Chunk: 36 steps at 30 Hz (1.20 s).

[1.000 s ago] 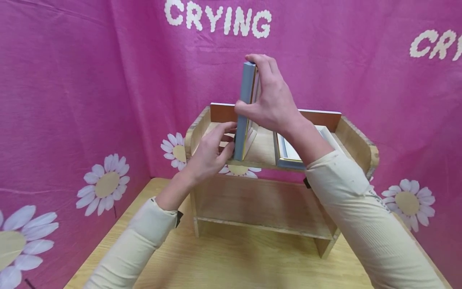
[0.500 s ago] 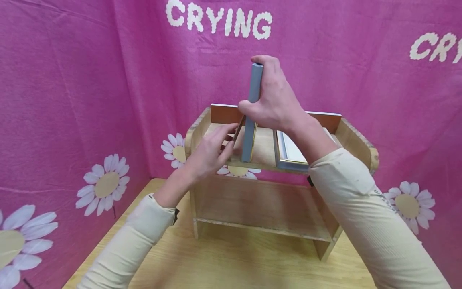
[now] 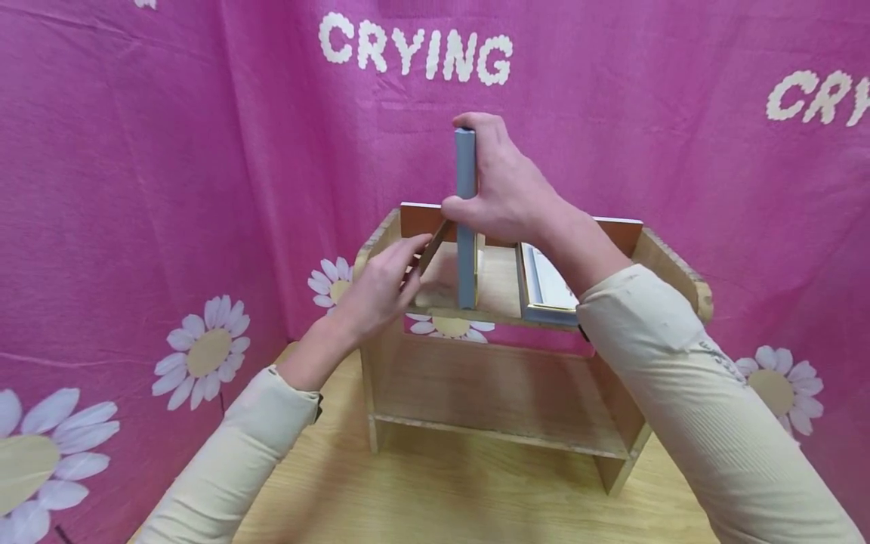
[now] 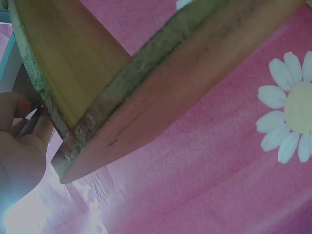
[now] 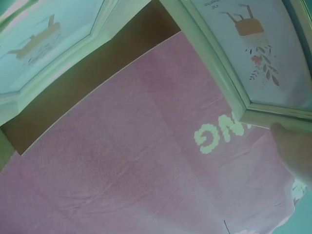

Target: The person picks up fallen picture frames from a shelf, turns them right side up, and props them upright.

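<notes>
My right hand (image 3: 506, 185) grips a blue-grey picture frame (image 3: 466, 249) by its upper part, thumb on the near edge and fingers over the top. The frame stands upright on the wooden shelf's top board (image 3: 501, 291), edge-on to the head view. In the right wrist view, the front of this picture frame (image 5: 253, 63) shows a plant drawing. Behind the frame, a thin brown back stand (image 3: 435, 245) slants outward. My left hand (image 3: 377, 291) pinches that stand between thumb and fingers. The left wrist view catches only part of the left hand (image 4: 22, 151) beside the shelf edge.
A second picture frame (image 3: 547, 291) sits on the right half of the top board, partly behind my right forearm. The shelf has raised side panels (image 3: 669, 261), a brown back strip (image 3: 418, 219) and a lower board (image 3: 503, 434). It stands on a wooden table (image 3: 462, 506) before a pink cloth.
The upright picture frame has turned edge-on, and its top has shifted left since half a second ago. Its back stand now slants farther out, and my left hand has moved slightly left with it.
</notes>
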Motion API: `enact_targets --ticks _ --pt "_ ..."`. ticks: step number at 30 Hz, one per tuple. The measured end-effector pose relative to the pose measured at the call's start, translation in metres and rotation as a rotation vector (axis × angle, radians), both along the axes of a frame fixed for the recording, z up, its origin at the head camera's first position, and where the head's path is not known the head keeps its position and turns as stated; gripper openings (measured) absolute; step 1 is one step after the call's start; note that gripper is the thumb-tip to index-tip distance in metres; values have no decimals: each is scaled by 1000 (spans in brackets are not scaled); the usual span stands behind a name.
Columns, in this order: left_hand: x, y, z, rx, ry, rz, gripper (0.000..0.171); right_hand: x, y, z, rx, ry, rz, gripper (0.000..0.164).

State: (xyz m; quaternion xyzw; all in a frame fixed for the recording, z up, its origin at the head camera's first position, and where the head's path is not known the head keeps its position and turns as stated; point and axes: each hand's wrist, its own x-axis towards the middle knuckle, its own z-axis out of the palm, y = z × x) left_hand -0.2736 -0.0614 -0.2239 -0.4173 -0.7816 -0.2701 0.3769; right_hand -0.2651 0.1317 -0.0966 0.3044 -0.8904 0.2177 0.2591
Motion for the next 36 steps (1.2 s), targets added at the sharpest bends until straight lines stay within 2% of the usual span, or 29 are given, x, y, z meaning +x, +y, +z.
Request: enact_targets --ticks 5,14,22,28,33,36 --pt "3 -6 2 -26 13 61 41 -3 -7 3 36 -8 16 83" --pt "1 -15 -3 4 -44 -6 36 -8 -19 4 117 -45 80 79" --pt "1 -13 -1 7 -26 47 32 -9 -25 12 150 -63 105 80" --pt "2 -10 0 -3 -45 85 31 -6 -20 15 148 -86 94 81" --pt "3 -11 -3 9 -67 105 32 -7 -19 18 152 -131 124 79" --pt "4 -10 -3 67 -135 76 31 -9 -16 20 106 -209 166 73"
